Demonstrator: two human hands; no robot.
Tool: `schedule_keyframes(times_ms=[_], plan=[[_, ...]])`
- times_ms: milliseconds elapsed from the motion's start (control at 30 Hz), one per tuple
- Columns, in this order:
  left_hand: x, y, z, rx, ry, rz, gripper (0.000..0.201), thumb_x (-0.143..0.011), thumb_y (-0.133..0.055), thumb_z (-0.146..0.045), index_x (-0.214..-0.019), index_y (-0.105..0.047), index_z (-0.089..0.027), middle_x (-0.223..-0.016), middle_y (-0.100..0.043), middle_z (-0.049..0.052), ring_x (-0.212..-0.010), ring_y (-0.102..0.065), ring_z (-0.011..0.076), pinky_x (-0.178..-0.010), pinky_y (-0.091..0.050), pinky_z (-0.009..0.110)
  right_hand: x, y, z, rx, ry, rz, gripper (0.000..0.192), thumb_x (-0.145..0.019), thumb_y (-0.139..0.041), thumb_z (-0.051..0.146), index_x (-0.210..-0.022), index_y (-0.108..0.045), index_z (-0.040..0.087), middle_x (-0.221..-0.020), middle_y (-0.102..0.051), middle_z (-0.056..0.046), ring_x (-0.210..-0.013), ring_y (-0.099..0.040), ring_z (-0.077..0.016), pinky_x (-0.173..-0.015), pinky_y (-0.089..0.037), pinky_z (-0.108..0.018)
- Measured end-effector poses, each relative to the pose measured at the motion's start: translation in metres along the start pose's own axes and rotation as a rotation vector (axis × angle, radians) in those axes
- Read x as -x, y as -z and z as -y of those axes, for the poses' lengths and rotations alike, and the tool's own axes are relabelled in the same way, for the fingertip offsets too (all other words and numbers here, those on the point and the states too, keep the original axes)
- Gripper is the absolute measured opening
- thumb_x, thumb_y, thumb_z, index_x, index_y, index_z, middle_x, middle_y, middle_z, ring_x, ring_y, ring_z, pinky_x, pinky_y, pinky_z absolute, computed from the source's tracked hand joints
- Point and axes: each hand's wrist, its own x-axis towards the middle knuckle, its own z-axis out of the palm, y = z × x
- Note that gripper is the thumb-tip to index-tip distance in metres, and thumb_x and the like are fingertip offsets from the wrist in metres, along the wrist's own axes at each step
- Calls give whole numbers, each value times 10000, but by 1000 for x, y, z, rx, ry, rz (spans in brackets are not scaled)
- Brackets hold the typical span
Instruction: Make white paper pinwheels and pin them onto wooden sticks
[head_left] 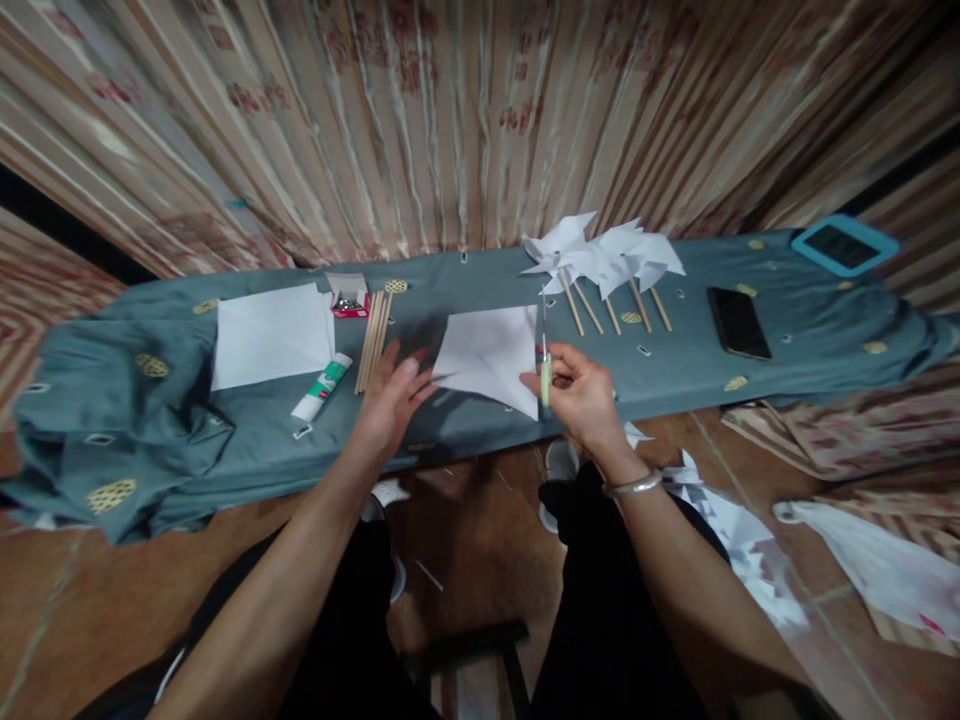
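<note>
A white paper sheet (487, 345) lies at the middle of the cloth-covered bench, its lower edge curving up to a left corner. At that corner rests my left hand (391, 395), fingers stretched and apart, the fingertips at or touching the paper. My right hand (577, 390) is closed around the pale green handles of a pair of scissors (546, 375). Their blades point away from me along the sheet's right edge; whether they touch the paper I cannot tell. Beside my left hand lie several wooden sticks (373, 340).
White paper pinwheels (600, 255) on sticks lie at the back. Stacked paper (274, 335), a glue stick (321, 386) and an opened small red-and-white box (349, 298) are left. Rightward are a phone (739, 322) and blue-framed tablet (845, 245). Paper scraps (739, 540) litter the floor.
</note>
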Motion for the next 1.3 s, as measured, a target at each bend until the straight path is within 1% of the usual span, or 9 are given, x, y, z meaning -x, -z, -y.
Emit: schedule_keyframes(times_ms=[67,167,300,400,600,800,933,1100,1300], plan=[[7,-9,6,60,55,35,800,-620,-823,-497,-1316,-495,-278,-1387,-557,113,-1205,-591,282,-1030,-438,450,0,-3,6,-16,-12,-56,454,-676,-737,403,-1065,-647,185,-600,-597,62,-552,-497,-110,-592,-407,-248],[17,-25,15,56,109,87,735,-567,-869,-445,-1209,-564,-259,-1322,-606,99,-1220,-580,293,-1040,-418,443,1,-10,14,-8,-14,-88,443,-678,-735,403,-1054,-646,187,-593,-593,67,-521,-470,-101,-568,-387,-246],[20,-39,22,55,128,99,542,-552,-874,-430,-982,-639,-198,-1034,-725,76,-1063,-663,263,-984,-472,424,6,-23,21,-124,-23,-27,435,-668,-747,381,-1049,-639,203,-633,-632,56,-538,-504,-105,-573,-415,-252],[16,-42,21,103,120,39,444,-582,-850,-404,-899,-654,-162,-958,-739,84,-963,-692,254,-917,-520,422,8,-34,25,-325,-90,26,464,-611,-785,406,-1002,-628,211,-644,-649,50,-567,-548,-121,-573,-451,-259],[3,-37,17,90,-28,-198,450,-468,-866,-255,-850,-646,-170,-846,-734,41,-848,-687,220,-808,-542,364,6,-42,33,-543,-205,52,514,-454,-884,390,-864,-628,219,-619,-650,66,-565,-557,-107,-559,-462,-243],[-11,-24,10,-10,-228,-274,415,-459,-858,-236,-809,-643,-173,-817,-714,19,-763,-673,188,-814,-521,348,12,-46,32,-597,-280,169,531,-434,-910,336,-872,-639,207,-648,-671,55,-586,-567,-108,-568,-465,-240],[-19,-15,-1,-67,-315,-278,381,-488,-837,-215,-825,-663,-180,-796,-714,19,-761,-671,193,-812,-530,340,24,-50,32,-529,-241,250,488,-531,-872,400,-906,-634,199,-647,-653,53,-576,-554,-100,-553,-438,-234],[-27,-3,-15,-112,-403,-316,458,-509,-830,-217,-941,-694,-146,-819,-731,43,-795,-681,206,-820,-535,347,44,-49,34,-393,-144,389,429,-683,-774,461,-995,-628,205,-779,-685,0,-717,-612,-138,-696,-476,-276],[-35,7,-23,-203,-505,-352,487,-553,-794,-264,-1007,-679,-135,-853,-735,51,-817,-689,213,-824,-537,348,67,-57,34,-372,-199,653,446,-763,-684,554,-1028,-617,201,-759,-659,-2,-690,-589,-143,-649,-457,-273]])
